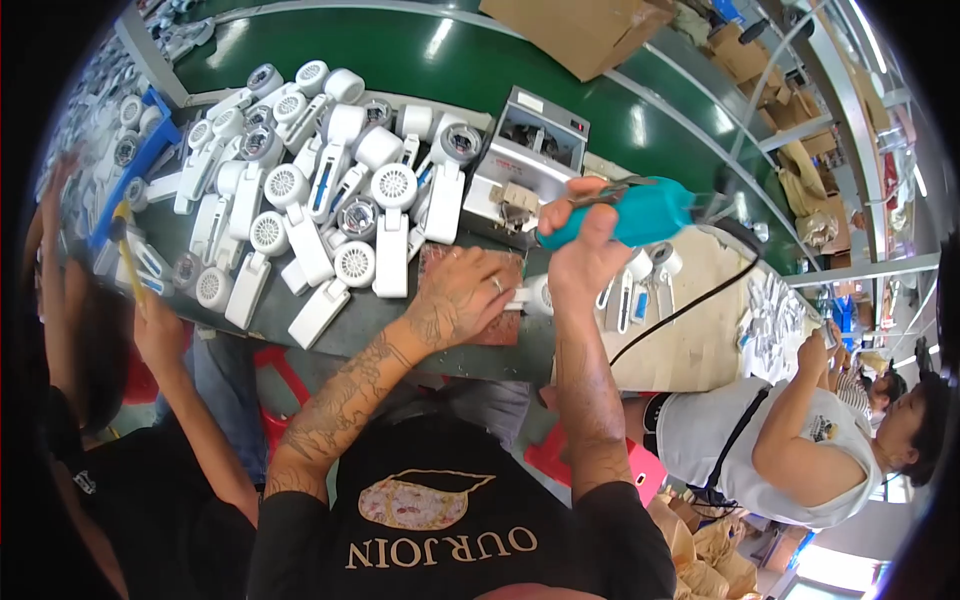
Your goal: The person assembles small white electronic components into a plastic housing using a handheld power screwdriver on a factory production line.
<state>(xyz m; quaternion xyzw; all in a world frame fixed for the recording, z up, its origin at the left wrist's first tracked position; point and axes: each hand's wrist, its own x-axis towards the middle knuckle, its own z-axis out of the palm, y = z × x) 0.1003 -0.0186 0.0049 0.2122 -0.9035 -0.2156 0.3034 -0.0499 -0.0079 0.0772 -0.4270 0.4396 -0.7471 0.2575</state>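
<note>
My right hand (583, 250) is wrapped round a teal electric screwdriver (645, 212), raised over the bench. Its black cord runs from the right end and loops down; its tip is hidden from view. Below and to the left, my left hand (462, 292) lies over a reddish mat (497, 330), fingers bent down. A white handheld fan (538, 296) shows just past those fingertips, mostly covered by the hand. Its narrow part runs under the fingers, which seem to hold it against the mat.
Many white handheld fans (395, 188) are heaped at the left. A grey metal machine (530, 150) stands behind my hands. More fans (640, 285) lie on cardboard (700, 340) at right. A co-worker at left holds a yellow-handled tool (128, 255) beside a blue bin (125, 180). Another person stands right.
</note>
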